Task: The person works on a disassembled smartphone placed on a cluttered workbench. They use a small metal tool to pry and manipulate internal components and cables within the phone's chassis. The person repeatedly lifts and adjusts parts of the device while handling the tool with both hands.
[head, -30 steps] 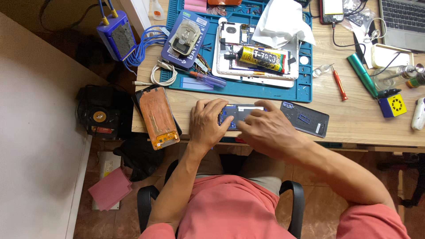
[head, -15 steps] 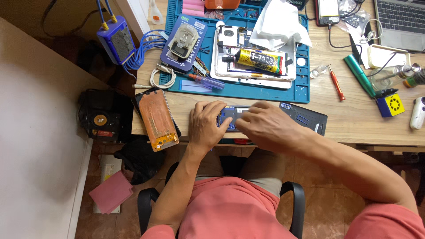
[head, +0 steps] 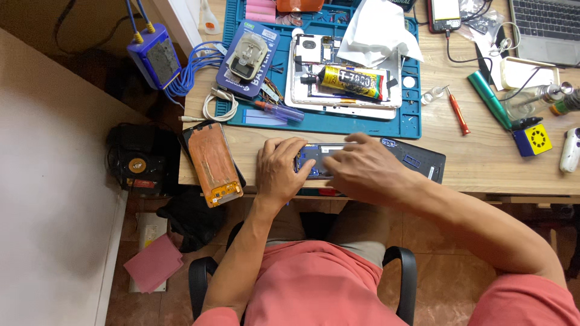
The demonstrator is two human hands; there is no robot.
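An opened phone body (head: 316, 157) with blue and grey parts inside lies near the front edge of the wooden desk (head: 483, 163). My left hand (head: 279, 171) presses down on its left end, fingers curled over it. My right hand (head: 361, 169) lies over its right half, fingertips on the upper edge. Most of the phone is hidden under both hands. A dark back cover (head: 417, 160) lies just right of my right hand.
An orange-backed phone screen (head: 212, 163) lies left of my left hand. Behind is a blue work mat (head: 338, 124) holding a glue tube (head: 353, 83), white tissue (head: 377, 31) and a battery pack (head: 248, 57). A red screwdriver (head: 457, 111), green tool (head: 489, 99) and laptop (head: 547, 27) lie right.
My right hand has shifted slightly left along the phone. My left hand stays pressed on its left end. The view has drifted a little.
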